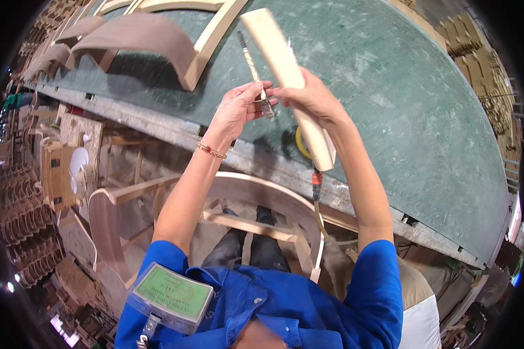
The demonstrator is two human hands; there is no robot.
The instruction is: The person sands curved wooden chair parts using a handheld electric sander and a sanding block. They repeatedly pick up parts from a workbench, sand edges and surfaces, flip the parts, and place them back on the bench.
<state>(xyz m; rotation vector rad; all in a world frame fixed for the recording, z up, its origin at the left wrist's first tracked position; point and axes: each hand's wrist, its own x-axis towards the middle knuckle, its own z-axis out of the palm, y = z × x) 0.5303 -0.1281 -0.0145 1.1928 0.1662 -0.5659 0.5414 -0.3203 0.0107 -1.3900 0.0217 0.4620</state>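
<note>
Above the green tabletop, my left hand (239, 107) pinches a thin brush (251, 63) between thumb and fingers. Its pale handle slants up and away, and the short, dark, flat end points down toward me. My right hand (315, 100) is wrapped around a long, pale wooden piece (273, 49) with smooth, rounded edges. That piece tilts from the upper left to the lower right, and its near end hangs over the table's front edge. The fingertips of both hands come close together beside the brush's dark end.
Curved wooden frames (140, 41) lie on the green table (402, 116) at the far left. Partly behind the wooden piece are a yellow ring-shaped thing (303, 143) and an orange-and-black connector (317, 185) with a cable. A curved wooden frame (262, 189) stands around my legs.
</note>
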